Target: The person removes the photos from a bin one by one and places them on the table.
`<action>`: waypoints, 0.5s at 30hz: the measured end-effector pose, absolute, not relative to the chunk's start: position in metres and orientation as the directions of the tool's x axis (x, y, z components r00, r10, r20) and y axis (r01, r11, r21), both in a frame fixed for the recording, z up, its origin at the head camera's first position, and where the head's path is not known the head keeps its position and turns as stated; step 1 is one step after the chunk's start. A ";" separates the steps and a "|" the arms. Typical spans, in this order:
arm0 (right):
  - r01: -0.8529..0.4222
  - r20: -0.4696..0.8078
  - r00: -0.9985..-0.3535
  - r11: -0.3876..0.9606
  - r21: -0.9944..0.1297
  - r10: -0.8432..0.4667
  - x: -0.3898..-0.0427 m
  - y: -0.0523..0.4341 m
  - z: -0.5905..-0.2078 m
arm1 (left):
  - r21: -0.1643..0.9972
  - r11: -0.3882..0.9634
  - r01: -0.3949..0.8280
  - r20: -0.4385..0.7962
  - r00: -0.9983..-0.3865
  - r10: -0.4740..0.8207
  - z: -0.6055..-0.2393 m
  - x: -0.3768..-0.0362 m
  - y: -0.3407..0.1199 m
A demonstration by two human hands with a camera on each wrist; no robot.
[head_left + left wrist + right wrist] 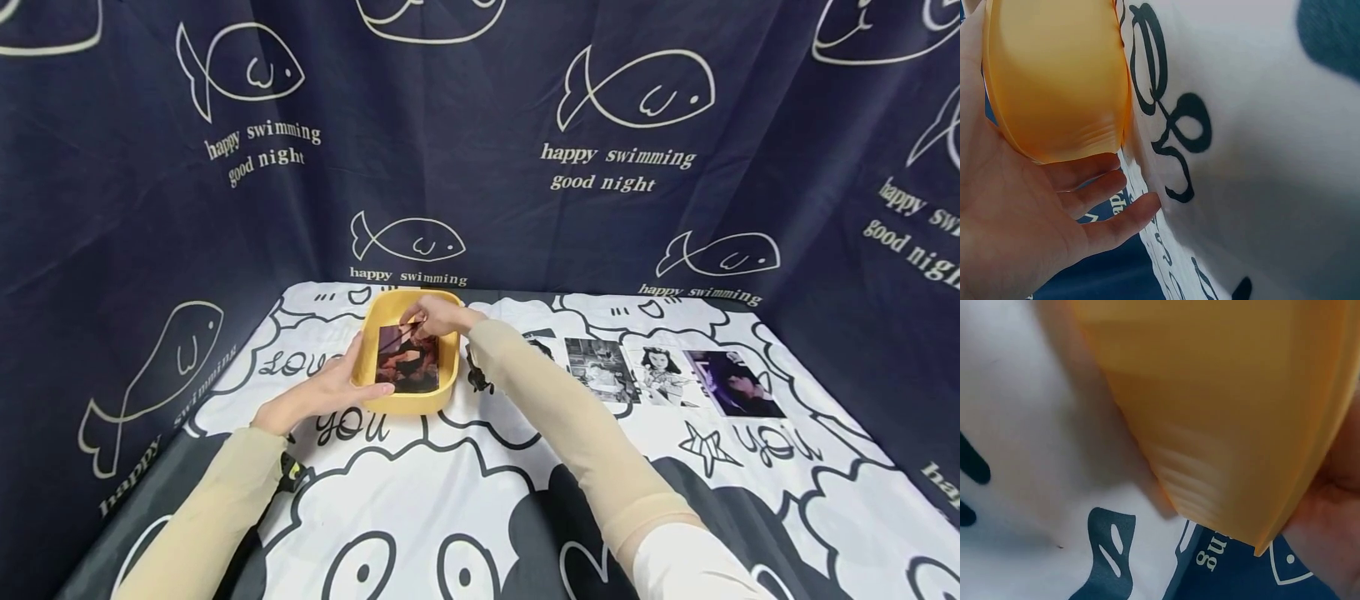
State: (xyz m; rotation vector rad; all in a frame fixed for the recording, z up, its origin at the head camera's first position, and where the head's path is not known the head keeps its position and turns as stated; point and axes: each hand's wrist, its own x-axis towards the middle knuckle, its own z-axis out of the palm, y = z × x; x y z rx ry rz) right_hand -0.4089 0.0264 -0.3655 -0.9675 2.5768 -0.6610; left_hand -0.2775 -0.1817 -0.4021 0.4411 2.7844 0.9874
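toward the far left of the cloth sits the yellow tray (408, 402), and a dark photo (407, 360) lies inside it, filling most of its floor; we judge the step in hand to be working that photo in or out of the tray, though which way we cannot tell. our right hand (438, 315) reaches over the far rim with fingertips curled down onto the photo's top edge in what looks like a pinch, while our left hand (322, 392) lies with relaxed, nearly straight fingers along the tray's near-left wall, bracing it; the left wrist view shows the wall resting against the palm. the next move, as we see it, calls for keeping the print clear of the raised rim, since it fits closely between the walls, and for the left hand to keep the light tray from sliding. just right of the tray, four more photos (660, 377) lie in a row on the patterned tablecloth (465, 492), near the right forearm, which could brush the nearest one. dark fish-printed curtains (150, 208) close in the left, back and right, with the left one nearest the tray; the widest open room is the near cloth toward us
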 end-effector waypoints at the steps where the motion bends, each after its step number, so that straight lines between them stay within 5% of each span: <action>1: -0.518 -0.123 -0.728 0.659 -0.545 -0.674 -0.408 0.027 -0.365 | 0.631 0.744 0.219 -0.051 -0.945 0.322 -0.402 -0.277 -0.181; 15: -0.347 -0.034 -0.766 0.457 -0.819 -0.642 -0.408 0.044 -0.348 | 0.643 0.736 0.212 -0.059 -0.945 0.323 -0.402 -0.278 -0.180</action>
